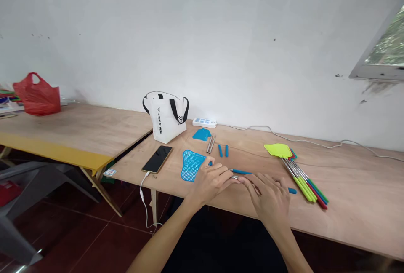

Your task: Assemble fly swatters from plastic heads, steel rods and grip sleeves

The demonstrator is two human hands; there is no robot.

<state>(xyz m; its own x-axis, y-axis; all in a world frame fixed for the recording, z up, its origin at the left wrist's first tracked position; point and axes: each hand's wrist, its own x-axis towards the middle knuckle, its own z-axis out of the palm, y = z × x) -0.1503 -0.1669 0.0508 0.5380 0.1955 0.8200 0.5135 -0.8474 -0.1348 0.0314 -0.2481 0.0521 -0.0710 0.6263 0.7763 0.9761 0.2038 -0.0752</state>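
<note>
My left hand (211,180) rests on the wooden table (347,180), its fingers pinched on the metal rod (235,176) of a blue fly swatter. The swatter's blue mesh head (190,164) lies just left of that hand. My right hand (268,195) meets the left one at the rod, fingers curled round it. A blue handle tip (292,190) pokes out to the right of my right hand. A short blue sleeve (241,172) lies just behind the fingers.
Finished swatters (296,167) in yellow-green, blue and red lie to the right. Behind are two blue sleeves (223,150), metal rods (211,143), another blue head (202,134), a power strip (204,122), a white tote bag (166,117) and a phone (157,159). A red plastic bag (38,95) sits far left.
</note>
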